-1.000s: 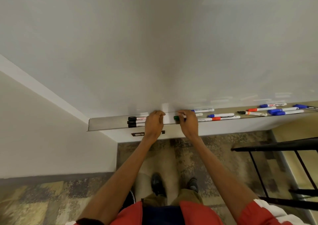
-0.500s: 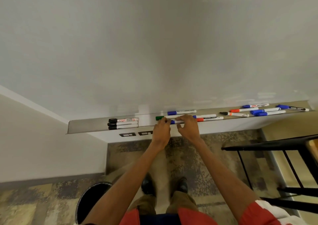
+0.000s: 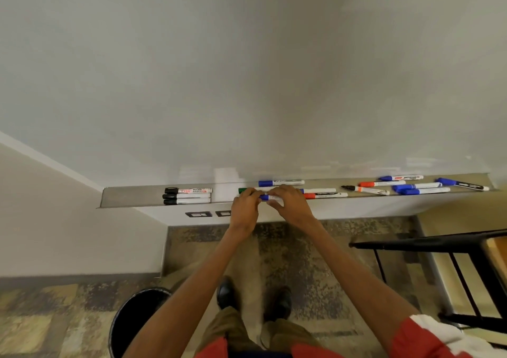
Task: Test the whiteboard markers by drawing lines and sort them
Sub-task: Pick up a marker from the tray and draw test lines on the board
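A blue-capped marker [image 3: 270, 197] is held between my two hands just in front of the tray [image 3: 131, 197]. My left hand [image 3: 245, 209] grips its cap end and my right hand [image 3: 291, 205] grips its white barrel. Three black markers [image 3: 187, 196] lie together at the tray's left. A green marker [image 3: 242, 190] shows behind my left hand. Another blue marker [image 3: 281, 183] and a red-banded one [image 3: 326, 195] lie mid-tray. Several blue, red and black markers [image 3: 414, 187] are scattered at the right. The whiteboard [image 3: 247, 69] above is blank.
A black bin [image 3: 137, 322] stands on the carpet at my lower left. A dark metal chair frame [image 3: 439, 250] is at the right. Two wall outlets [image 3: 199, 214] sit under the tray. My shoes [image 3: 255, 298] are below.
My hands came together at mid-tray and took hold of a blue marker, lifting it slightly off the tray's front. The camera view shifted a little to the right.
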